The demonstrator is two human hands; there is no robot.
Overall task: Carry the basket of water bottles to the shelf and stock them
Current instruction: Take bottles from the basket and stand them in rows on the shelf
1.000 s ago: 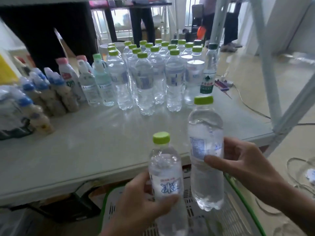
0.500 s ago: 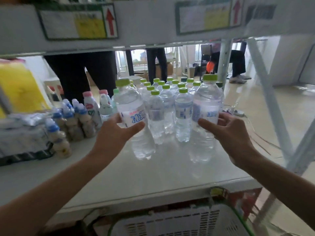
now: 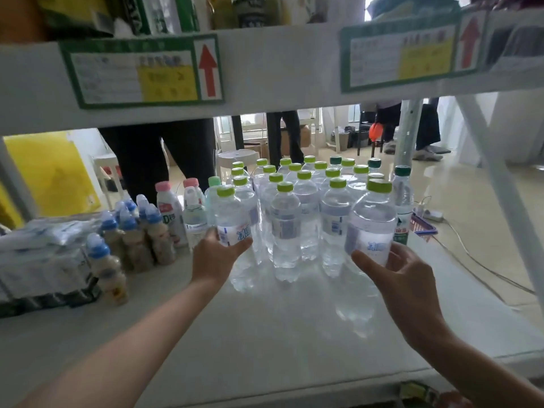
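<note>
Head view, left hand (image 3: 216, 257) grip clasping left bottle (image 3: 232, 228), right hand (image 3: 403, 278) grip clasping right bottle (image 3: 372, 225), above shelf (image 3: 279, 334)

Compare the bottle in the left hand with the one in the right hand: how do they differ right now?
The left-hand bottle is farther in, level with the front row of stocked bottles; the right-hand bottle is nearer the camera and looks larger. The left hand wraps its bottle from the left side; the right hand cups its bottle from the right with the fingers spread. Both are clear, upright, green-capped and blue-labelled.
</note>
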